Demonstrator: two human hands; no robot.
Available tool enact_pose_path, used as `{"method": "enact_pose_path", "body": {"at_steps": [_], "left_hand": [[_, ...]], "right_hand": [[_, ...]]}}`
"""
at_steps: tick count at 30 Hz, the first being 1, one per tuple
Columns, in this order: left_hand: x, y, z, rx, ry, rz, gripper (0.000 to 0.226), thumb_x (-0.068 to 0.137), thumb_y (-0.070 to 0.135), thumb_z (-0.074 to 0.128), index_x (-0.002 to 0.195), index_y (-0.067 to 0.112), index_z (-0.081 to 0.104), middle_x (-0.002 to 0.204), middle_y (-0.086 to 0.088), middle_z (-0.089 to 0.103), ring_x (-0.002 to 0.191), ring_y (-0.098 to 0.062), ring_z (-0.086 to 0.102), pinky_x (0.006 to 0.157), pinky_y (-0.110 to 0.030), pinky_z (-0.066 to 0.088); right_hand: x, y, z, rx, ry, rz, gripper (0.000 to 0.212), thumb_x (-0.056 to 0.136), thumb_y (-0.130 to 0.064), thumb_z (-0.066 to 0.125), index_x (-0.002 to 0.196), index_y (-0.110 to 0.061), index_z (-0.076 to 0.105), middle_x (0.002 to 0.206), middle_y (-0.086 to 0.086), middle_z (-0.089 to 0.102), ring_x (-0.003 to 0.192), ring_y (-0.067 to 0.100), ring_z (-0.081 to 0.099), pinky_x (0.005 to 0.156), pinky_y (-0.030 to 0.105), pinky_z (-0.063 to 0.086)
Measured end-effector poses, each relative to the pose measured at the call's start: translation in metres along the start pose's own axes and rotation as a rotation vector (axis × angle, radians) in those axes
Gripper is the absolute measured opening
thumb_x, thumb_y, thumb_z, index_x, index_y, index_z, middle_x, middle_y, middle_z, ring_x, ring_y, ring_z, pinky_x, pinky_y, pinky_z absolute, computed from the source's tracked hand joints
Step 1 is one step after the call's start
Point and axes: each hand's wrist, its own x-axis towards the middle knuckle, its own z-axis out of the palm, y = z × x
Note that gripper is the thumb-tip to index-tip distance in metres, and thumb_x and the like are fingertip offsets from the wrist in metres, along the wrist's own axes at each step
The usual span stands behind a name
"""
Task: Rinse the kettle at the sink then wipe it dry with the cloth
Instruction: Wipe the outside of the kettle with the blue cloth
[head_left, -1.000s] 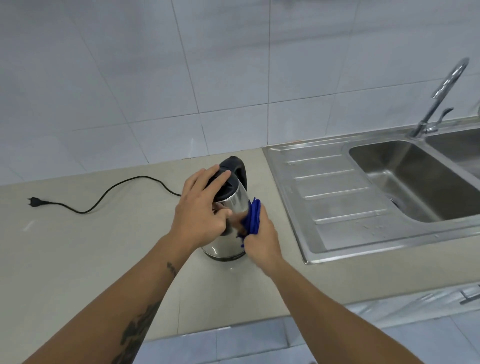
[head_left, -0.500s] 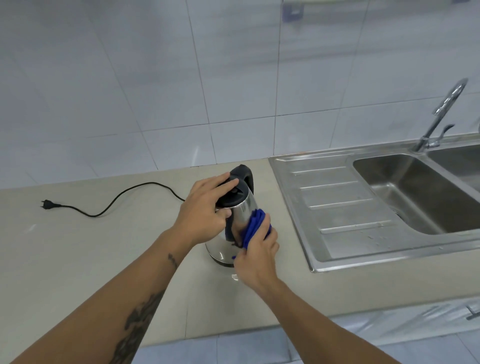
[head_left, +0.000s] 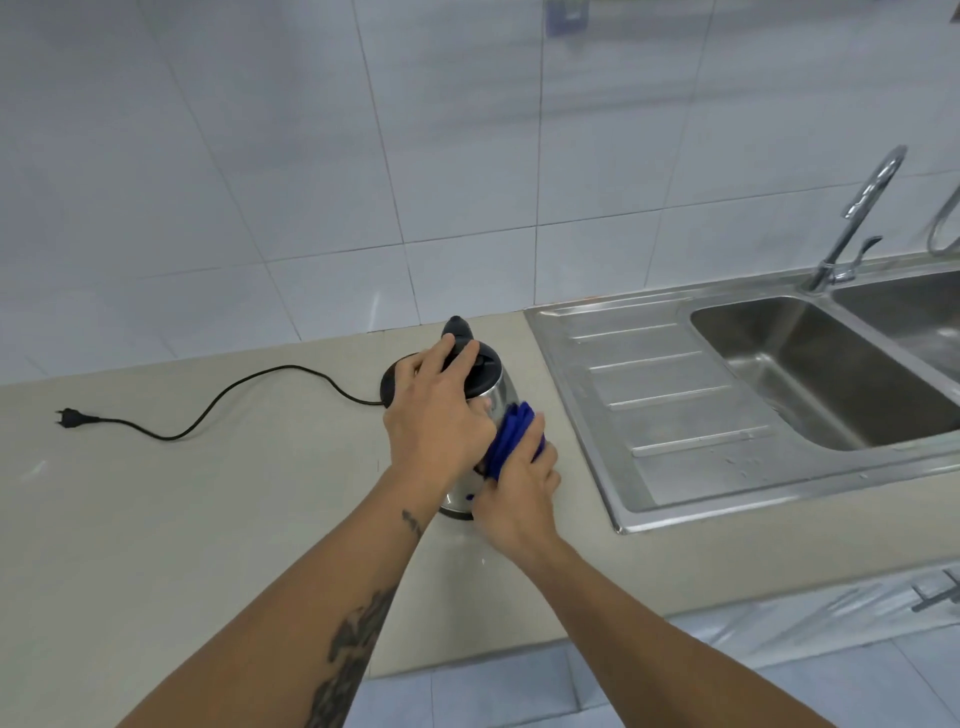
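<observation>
Kettle (head_left: 497, 392) on the counter (head_left: 208, 509), just left of the sink (head_left: 649, 415). Shiny metal body, black lid on top, black handle poking up at the far side. Tilted a little toward the sink, near bottom edge touching the counter.

Left hand (head_left: 441, 415) on top of the kettle, fingers spread over the black lid and curled round the upper part, gripping it. Dark tattoo along the left forearm, a small one near the wrist.

Right hand (head_left: 519, 488) closed round a blue cloth (head_left: 511, 439), bunched up in folds. Cloth pressed flat against the kettle's right side, between palm and metal. Fingertips tucked round the far edge of the cloth.

Black base (head_left: 392, 379) just behind the left hand, partly hidden. Black cord (head_left: 234, 395) running from it in a wavy line across the counter to a plug (head_left: 70, 417) lying far off to the left, not plugged in.

Sink made of steel, with a ribbed draining part next to the kettle and a deep bowl (head_left: 810, 374) further right. A few water drops on the draining part. Curved tap (head_left: 857, 218) at the back of the sink, no water coming out. Pale tiled wall (head_left: 311, 156) behind everything. Cupboard handle (head_left: 937, 595) low down at the right edge.
</observation>
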Motion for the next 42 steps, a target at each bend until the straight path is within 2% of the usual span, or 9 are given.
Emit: {"method": "enact_pose_path", "body": {"at_steps": [5, 9, 13, 18, 24, 27, 32, 37, 42], "left_hand": [[0.004, 0.011, 0.003, 0.039, 0.013, -0.019, 0.06, 0.088, 0.033, 0.057, 0.146, 0.038, 0.041, 0.156, 0.016, 0.034, 0.136, -0.02, 0.028, 0.09, -0.034, 0.042], [0.009, 0.005, 0.001, 0.061, -0.014, -0.006, 0.059, 0.089, 0.039, 0.058, 0.146, 0.04, 0.042, 0.155, 0.018, 0.035, 0.133, -0.022, 0.03, 0.093, -0.034, 0.042], [0.012, 0.001, -0.003, 0.069, -0.034, 0.017, 0.06, 0.088, 0.041, 0.06, 0.146, 0.041, 0.042, 0.153, 0.019, 0.036, 0.133, -0.023, 0.031, 0.097, -0.036, 0.042], [0.013, -0.001, -0.003, 0.056, -0.039, 0.046, 0.06, 0.088, 0.038, 0.062, 0.145, 0.041, 0.043, 0.153, 0.02, 0.037, 0.132, -0.021, 0.031, 0.097, -0.037, 0.044], [0.018, -0.01, -0.006, 0.019, -0.053, 0.063, 0.062, 0.086, 0.034, 0.065, 0.144, 0.043, 0.045, 0.151, 0.023, 0.038, 0.131, -0.017, 0.031, 0.096, -0.033, 0.041], [0.019, -0.018, -0.011, 0.001, -0.079, 0.095, 0.062, 0.086, 0.033, 0.067, 0.143, 0.044, 0.046, 0.15, 0.026, 0.038, 0.131, -0.015, 0.031, 0.095, -0.032, 0.041], [0.021, -0.029, -0.016, -0.034, -0.104, 0.146, 0.063, 0.085, 0.029, 0.07, 0.143, 0.042, 0.047, 0.15, 0.025, 0.039, 0.132, -0.014, 0.031, 0.094, -0.025, 0.034], [0.023, -0.024, -0.016, -0.055, -0.132, 0.118, 0.065, 0.084, 0.023, 0.068, 0.143, 0.039, 0.047, 0.15, 0.024, 0.039, 0.133, -0.015, 0.029, 0.098, -0.025, 0.031], [0.022, -0.006, -0.009, -0.114, -0.092, 0.017, 0.052, 0.086, 0.03, 0.062, 0.136, 0.036, 0.051, 0.145, 0.018, 0.041, 0.135, -0.019, 0.03, 0.101, -0.024, 0.029]], "right_hand": [[-0.016, 0.005, 0.012, -0.093, 0.121, -0.132, 0.11, 0.084, -0.009, 0.068, 0.163, -0.011, -0.009, 0.163, 0.019, 0.006, 0.136, 0.034, 0.03, 0.107, 0.041, 0.047], [-0.013, 0.015, 0.02, -0.02, -0.034, 0.095, 0.109, 0.088, -0.014, 0.065, 0.159, -0.001, -0.017, 0.159, 0.025, 0.013, 0.143, 0.04, 0.028, 0.12, 0.039, 0.029], [0.0, 0.014, -0.001, 0.13, -0.115, 0.146, 0.104, 0.086, -0.007, 0.061, 0.162, -0.014, -0.01, 0.156, 0.019, 0.018, 0.137, 0.043, 0.033, 0.115, 0.048, 0.038], [0.045, 0.03, -0.02, 0.151, -0.105, 0.024, 0.108, 0.054, -0.011, 0.061, 0.153, -0.03, 0.023, 0.139, 0.007, 0.049, 0.123, 0.039, 0.056, 0.088, 0.054, 0.061], [0.008, 0.001, -0.024, 0.081, -0.016, -0.181, 0.106, 0.08, 0.006, 0.061, 0.165, -0.022, 0.004, 0.169, -0.001, 0.011, 0.151, 0.023, 0.02, 0.119, 0.026, 0.024], [0.016, 0.006, -0.019, 0.136, 0.0, -0.178, 0.108, 0.079, -0.004, 0.07, 0.164, -0.025, 0.006, 0.164, -0.004, 0.018, 0.153, 0.02, 0.018, 0.125, 0.035, 0.026], [0.048, 0.011, -0.025, 0.173, -0.093, -0.133, 0.09, 0.059, -0.021, 0.078, 0.137, -0.035, 0.036, 0.126, -0.003, 0.052, 0.119, 0.024, 0.056, 0.092, 0.05, 0.06], [0.053, 0.017, -0.039, 0.154, -0.273, -0.048, 0.092, 0.056, -0.008, 0.071, 0.136, -0.032, 0.034, 0.118, 0.004, 0.059, 0.105, 0.024, 0.064, 0.086, 0.046, 0.063], [0.042, 0.027, -0.027, 0.157, -0.205, -0.067, 0.09, 0.055, 0.001, 0.058, 0.136, -0.034, 0.037, 0.117, -0.001, 0.057, 0.102, 0.023, 0.061, 0.083, 0.041, 0.06]]}}
